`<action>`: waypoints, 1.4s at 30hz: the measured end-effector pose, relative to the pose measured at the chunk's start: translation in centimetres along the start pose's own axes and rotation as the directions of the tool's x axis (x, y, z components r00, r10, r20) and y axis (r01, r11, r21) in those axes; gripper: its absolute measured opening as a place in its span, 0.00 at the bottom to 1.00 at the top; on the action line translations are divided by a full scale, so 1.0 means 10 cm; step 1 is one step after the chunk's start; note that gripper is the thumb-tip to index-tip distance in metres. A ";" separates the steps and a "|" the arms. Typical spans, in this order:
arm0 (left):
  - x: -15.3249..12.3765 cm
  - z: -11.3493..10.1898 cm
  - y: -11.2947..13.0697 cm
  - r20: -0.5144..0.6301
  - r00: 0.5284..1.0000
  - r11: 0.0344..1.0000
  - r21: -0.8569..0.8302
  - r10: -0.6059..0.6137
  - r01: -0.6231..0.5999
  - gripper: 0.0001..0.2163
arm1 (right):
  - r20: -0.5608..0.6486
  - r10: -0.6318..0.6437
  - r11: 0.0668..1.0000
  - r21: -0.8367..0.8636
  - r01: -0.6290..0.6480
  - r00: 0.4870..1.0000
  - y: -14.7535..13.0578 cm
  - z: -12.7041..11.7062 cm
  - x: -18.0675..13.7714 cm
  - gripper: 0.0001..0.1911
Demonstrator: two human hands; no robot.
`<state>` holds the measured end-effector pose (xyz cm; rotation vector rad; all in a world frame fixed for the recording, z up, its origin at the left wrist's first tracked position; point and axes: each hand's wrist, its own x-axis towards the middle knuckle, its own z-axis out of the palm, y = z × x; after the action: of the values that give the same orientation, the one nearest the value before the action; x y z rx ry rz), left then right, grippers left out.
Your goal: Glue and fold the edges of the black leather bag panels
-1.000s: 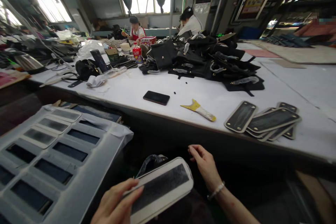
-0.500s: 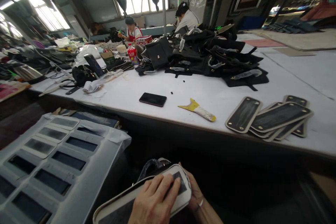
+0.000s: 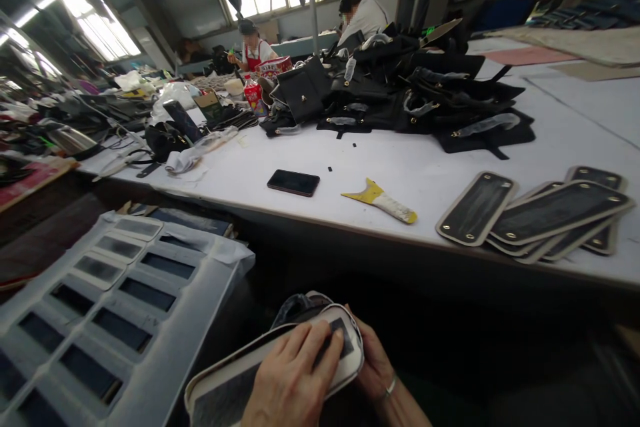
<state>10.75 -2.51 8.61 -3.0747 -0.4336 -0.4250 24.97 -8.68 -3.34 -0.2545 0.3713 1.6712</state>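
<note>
My left hand lies flat and open, fingers spread a little, on top of the oblong cream-rimmed panel with a dark grey face, which sits low in my lap below the table edge. My right hand is clamped round the panel's far rounded end from beneath. I'd press evenly along the face and brace with the right so the end doesn't tip off the dark bag piece under it. Ahead on the white worktable: fanned stack of similar panels, yellow-handled scraper, black phone, heap of black bags. The grey sheet with rectangular cut-outs is just beside the panel's near end and could snag it
</note>
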 end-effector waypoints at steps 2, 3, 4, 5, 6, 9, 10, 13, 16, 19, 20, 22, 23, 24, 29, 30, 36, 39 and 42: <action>0.04 -0.04 0.01 0.008 1.000 1.000 -0.031 0.005 -0.005 0.16 | -0.019 0.002 1.000 0.011 -0.001 1.000 0.01 -0.03 -0.02 0.15; 0.07 -0.07 0.01 0.031 0.999 0.999 -0.049 0.006 -0.005 0.16 | -0.028 0.006 1.000 0.015 -0.005 1.000 0.01 -0.04 -0.03 0.15; 0.09 -0.11 0.01 0.071 0.997 0.998 -0.068 0.001 0.004 0.17 | -0.038 0.010 1.000 0.017 -0.010 0.999 0.01 -0.06 -0.04 0.15; 0.12 -0.15 0.01 0.120 0.993 0.996 -0.090 -0.009 0.020 0.18 | -0.046 0.015 1.000 0.019 -0.014 0.999 0.02 -0.08 -0.05 0.15; 0.15 -0.20 0.02 0.173 0.985 0.993 -0.113 -0.021 0.041 0.19 | -0.054 0.020 1.000 0.020 -0.019 0.998 0.03 -0.09 -0.06 0.15; 0.23 -0.32 0.03 0.263 0.963 0.981 -0.166 -0.052 0.099 0.18 | -0.073 0.019 1.000 0.023 -0.018 0.997 0.04 -0.13 -0.08 0.14; 0.26 -0.35 0.04 0.277 0.958 0.978 -0.173 -0.067 0.119 0.16 | -0.076 0.011 1.000 0.024 -0.010 0.997 0.04 -0.14 -0.09 0.14; 0.34 -0.36 0.08 0.351 0.928 0.970 -0.152 -0.128 0.191 0.09 | -0.078 -0.014 0.999 0.029 0.016 0.997 0.04 -0.13 -0.09 0.13; 0.38 -0.32 0.10 0.400 0.903 0.973 -0.095 -0.157 0.211 0.10 | -0.082 -0.024 0.999 0.034 0.027 0.996 0.03 -0.11 -0.10 0.13; 0.37 -0.28 0.11 0.362 0.924 0.985 -0.061 -0.127 0.160 0.14 | -0.086 -0.034 0.999 0.031 0.037 0.996 0.03 -0.08 -0.10 0.14; 0.36 -0.26 0.11 0.348 0.931 0.989 -0.053 -0.112 0.139 0.15 | -0.086 -0.036 0.999 0.027 0.039 0.996 0.03 -0.07 -0.10 0.15; 0.34 -0.24 0.12 0.327 0.941 0.994 -0.041 -0.084 0.103 0.16 | -0.083 -0.040 0.999 0.017 0.042 0.996 0.02 -0.05 -0.09 0.16; 0.33 -0.23 0.12 0.320 0.945 0.995 -0.038 -0.072 0.089 0.16 | -0.081 -0.042 0.999 0.010 0.043 0.996 0.02 -0.04 -0.09 0.16; 0.32 -0.23 0.12 0.312 0.948 0.996 -0.038 -0.063 0.079 0.16 | -0.077 -0.044 0.999 0.002 0.044 0.996 0.01 -0.03 -0.09 0.16; 0.30 -0.23 0.12 0.298 0.953 0.995 -0.060 -0.059 0.080 0.16 | -0.055 -0.035 0.998 -0.062 0.032 0.998 0.00 0.04 -0.09 0.16; 0.30 -0.23 0.12 0.297 0.953 0.994 -0.067 -0.063 0.086 0.16 | -0.052 -0.032 0.997 -0.075 0.028 0.998 0.00 0.06 -0.10 0.15; 0.29 -0.24 0.14 0.305 0.950 0.993 -0.080 -0.059 0.088 0.16 | -0.037 -0.011 0.992 -0.127 0.006 0.999 0.00 0.16 -0.14 0.14; 0.27 -0.25 0.13 0.316 0.948 0.991 -0.107 -0.046 0.084 0.20 | -0.036 -0.009 0.989 -0.148 0.004 0.999 0.03 0.16 -0.14 0.16; 0.25 -0.27 0.11 0.326 0.945 0.988 -0.138 -0.021 0.069 0.21 | -0.045 -0.009 0.985 -0.172 0.001 0.999 0.05 0.13 -0.14 0.18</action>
<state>12.66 -2.97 11.89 -3.2928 -0.4988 0.0579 24.76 -9.52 -1.62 -0.4225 0.2600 1.6969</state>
